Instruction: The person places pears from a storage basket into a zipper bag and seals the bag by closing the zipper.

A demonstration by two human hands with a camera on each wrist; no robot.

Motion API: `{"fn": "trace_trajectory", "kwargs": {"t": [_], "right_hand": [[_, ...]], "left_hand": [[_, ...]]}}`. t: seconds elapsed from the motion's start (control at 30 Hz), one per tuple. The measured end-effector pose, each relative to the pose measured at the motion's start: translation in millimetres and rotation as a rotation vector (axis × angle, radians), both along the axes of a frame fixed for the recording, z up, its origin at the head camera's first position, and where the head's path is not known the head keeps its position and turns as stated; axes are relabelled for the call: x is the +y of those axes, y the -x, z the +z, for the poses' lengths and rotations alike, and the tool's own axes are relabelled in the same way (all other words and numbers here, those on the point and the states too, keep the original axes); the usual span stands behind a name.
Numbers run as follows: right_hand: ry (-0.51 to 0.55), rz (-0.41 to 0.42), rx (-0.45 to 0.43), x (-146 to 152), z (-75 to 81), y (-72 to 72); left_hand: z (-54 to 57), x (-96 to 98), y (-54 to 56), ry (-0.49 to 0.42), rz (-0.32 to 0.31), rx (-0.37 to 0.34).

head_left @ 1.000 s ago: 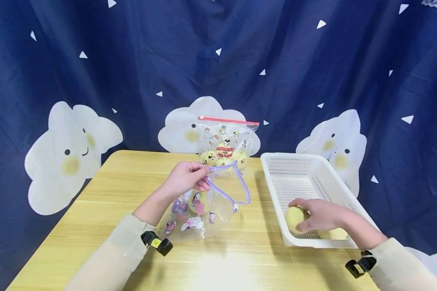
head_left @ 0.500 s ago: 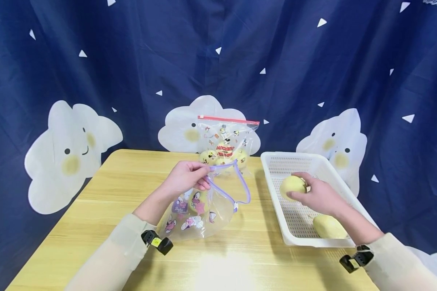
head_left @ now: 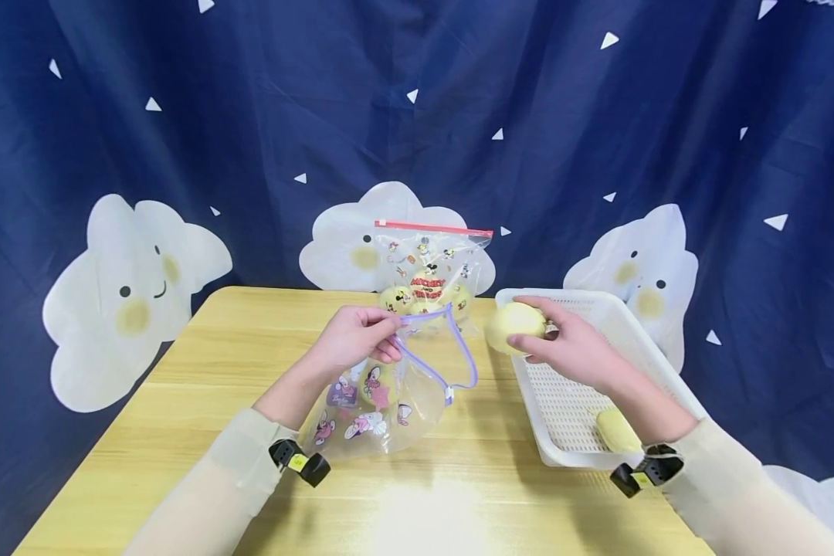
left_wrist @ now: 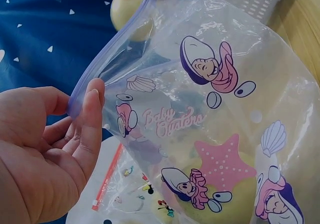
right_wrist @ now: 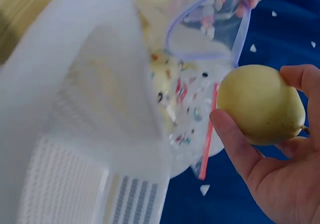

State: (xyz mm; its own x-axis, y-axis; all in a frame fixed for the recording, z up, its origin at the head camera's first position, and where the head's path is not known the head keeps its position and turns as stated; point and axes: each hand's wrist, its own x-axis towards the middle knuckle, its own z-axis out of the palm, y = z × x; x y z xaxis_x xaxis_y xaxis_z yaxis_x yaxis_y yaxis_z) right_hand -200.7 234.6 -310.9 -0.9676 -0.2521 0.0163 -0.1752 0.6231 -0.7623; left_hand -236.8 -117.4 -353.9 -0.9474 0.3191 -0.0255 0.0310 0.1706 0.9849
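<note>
My left hand pinches the purple zip rim of a clear zip bag printed with baby oysters, and the bag's mouth gapes toward the right. A yellow fruit shows through its printed wall. In my right hand is a round, pale yellow pear, gripped between thumb and fingers with its short stem toward the palm. The head view has this pear over the left rim of the white plastic basket, to the right of the bag's mouth. Another yellow pear lies in the basket's near end.
A second clear zip bag with a red slider top stands behind the purple one, with several yellow fruits inside. Both bags and the basket are on a light wooden table. A dark blue curtain with clouds hangs behind.
My right hand has lifted the pear out of the basket's near end and carried it up and left, over the left rim. The left hand holds the bag's rim as before.
</note>
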Motion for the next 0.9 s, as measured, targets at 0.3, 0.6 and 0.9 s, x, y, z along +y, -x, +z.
{"fn": "trace_trajectory", "kwargs": {"t": [0.3,0.6,0.9], "right_hand": [[-0.023,0.112,-0.056,-46,-2.1,10.4],[-0.048,0.191,-0.149,-86,-23.4,21.5],[-0.247,0.294,-0.106,-108,-37.0,42.9]], "left_hand": [[3.9,6.1,0.1,-0.001,0.007,0.008],[5.4,12.5,-0.7,-0.008,-0.015,0.029],[8.1,14.8,-2.4,-0.006,-0.028,0.044]]}}
